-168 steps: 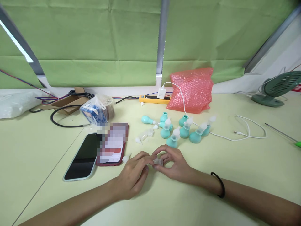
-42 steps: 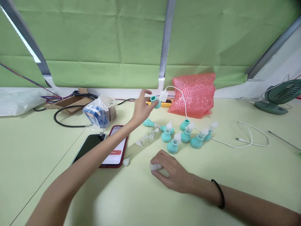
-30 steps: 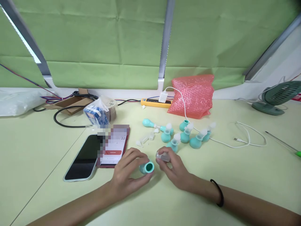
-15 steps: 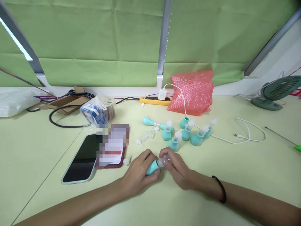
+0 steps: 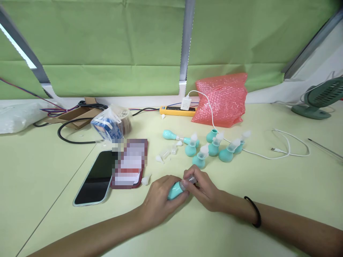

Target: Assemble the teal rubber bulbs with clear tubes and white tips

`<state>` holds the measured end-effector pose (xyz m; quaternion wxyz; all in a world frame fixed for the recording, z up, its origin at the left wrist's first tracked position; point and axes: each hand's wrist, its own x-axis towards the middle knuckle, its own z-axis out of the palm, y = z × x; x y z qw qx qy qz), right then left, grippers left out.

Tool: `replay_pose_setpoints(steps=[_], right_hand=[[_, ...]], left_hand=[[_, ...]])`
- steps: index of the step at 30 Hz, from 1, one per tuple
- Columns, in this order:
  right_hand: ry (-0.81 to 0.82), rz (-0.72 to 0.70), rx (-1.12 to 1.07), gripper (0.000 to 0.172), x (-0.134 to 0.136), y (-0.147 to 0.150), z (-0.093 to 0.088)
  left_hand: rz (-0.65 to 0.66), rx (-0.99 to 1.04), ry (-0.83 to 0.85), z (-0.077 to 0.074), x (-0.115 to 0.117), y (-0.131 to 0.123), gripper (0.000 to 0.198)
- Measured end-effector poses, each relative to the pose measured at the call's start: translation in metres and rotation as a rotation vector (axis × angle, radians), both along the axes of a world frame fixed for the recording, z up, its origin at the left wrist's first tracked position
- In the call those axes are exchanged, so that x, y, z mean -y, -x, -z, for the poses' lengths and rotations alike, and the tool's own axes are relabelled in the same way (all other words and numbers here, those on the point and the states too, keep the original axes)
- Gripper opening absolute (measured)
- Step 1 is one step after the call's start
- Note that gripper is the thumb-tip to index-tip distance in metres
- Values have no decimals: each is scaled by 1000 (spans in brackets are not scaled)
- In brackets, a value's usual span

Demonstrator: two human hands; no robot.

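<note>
My left hand (image 5: 162,196) is wrapped round a teal bulb (image 5: 175,191), its narrow end pointing right. In my right hand (image 5: 205,189) is a clear tube (image 5: 191,179), pinched between thumb and fingers, its end meeting the mouth of the bulb. Behind my hands stand several teal bulbs with clear tops, such as one (image 5: 199,160) close to my right hand. An open teal bulb (image 5: 211,135) is at the back of them. Another teal bulb (image 5: 169,134) lies on its side. Loose clear tubes (image 5: 166,153) and a white tip (image 5: 146,179) lie on the table.
Two phones, one black-screened (image 5: 95,178) and one red-edged (image 5: 131,164), lie left of my hands. Farther back are a bagged blue item (image 5: 109,126), a yellow power strip (image 5: 175,111), pink bubble wrap (image 5: 221,101), a white cable (image 5: 289,153) and a green fan (image 5: 321,96).
The clear tube now sits closer in line with the bulb, and my fingers have come nearer together at the joint. The view has shifted slightly.
</note>
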<state>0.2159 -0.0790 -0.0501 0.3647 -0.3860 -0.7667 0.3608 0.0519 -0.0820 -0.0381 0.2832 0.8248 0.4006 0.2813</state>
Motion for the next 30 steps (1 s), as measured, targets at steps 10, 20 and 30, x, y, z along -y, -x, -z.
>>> replay_pose_setpoints(steps=[10,20,30], right_hand=[[-14,50,133,21,2,1,-2],[-187,-51,-28,7,2,-4,-9],[-198,-28,-74,11,-5,-6,-3]], left_hand=[[33,-17,-142,3,1,2,14],[52,171,35,-4,-2,5,10],[-53,108,41,0,-3,6,10]])
